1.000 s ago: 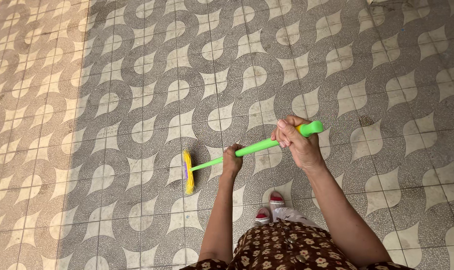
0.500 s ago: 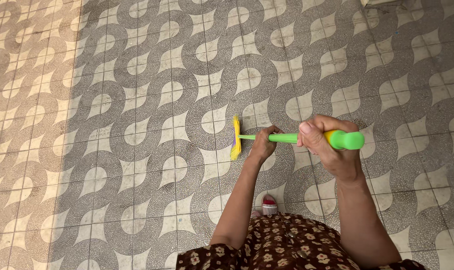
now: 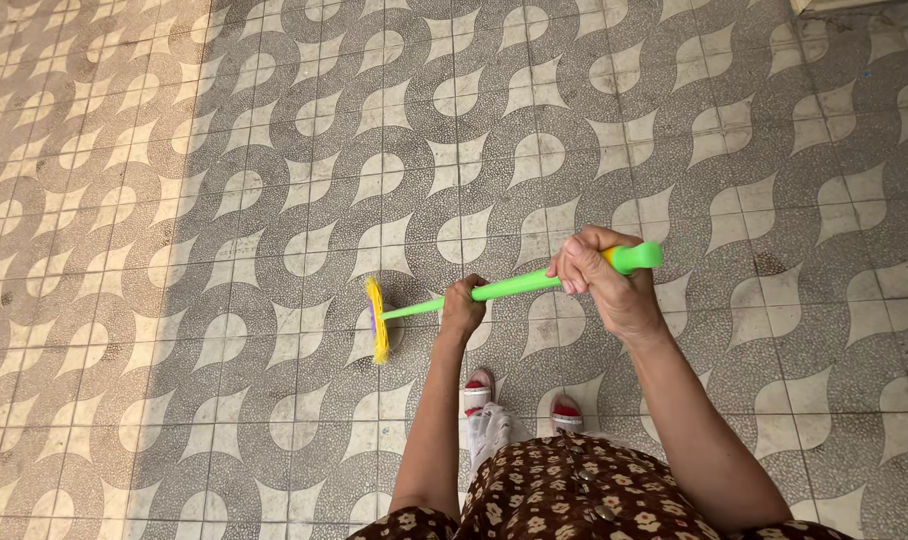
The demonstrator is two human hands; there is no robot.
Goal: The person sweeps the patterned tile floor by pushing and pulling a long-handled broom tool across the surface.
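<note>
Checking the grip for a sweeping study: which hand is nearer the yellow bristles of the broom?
Left. The left hand grips the green handle low, close to the yellow bristles; the right hand holds the top end.

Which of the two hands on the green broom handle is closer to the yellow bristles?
The left hand, gripping mid-handle toward the yellow bristles. The right hand grips the handle's top end.

bright green plastic broom [image 3: 504,288] with yellow bristle head [image 3: 377,320], slanting down to the left, bristles on the grey patterned tile floor; gripped mid-handle by left hand [image 3: 463,308], near the top end by right hand [image 3: 604,280].
</note>
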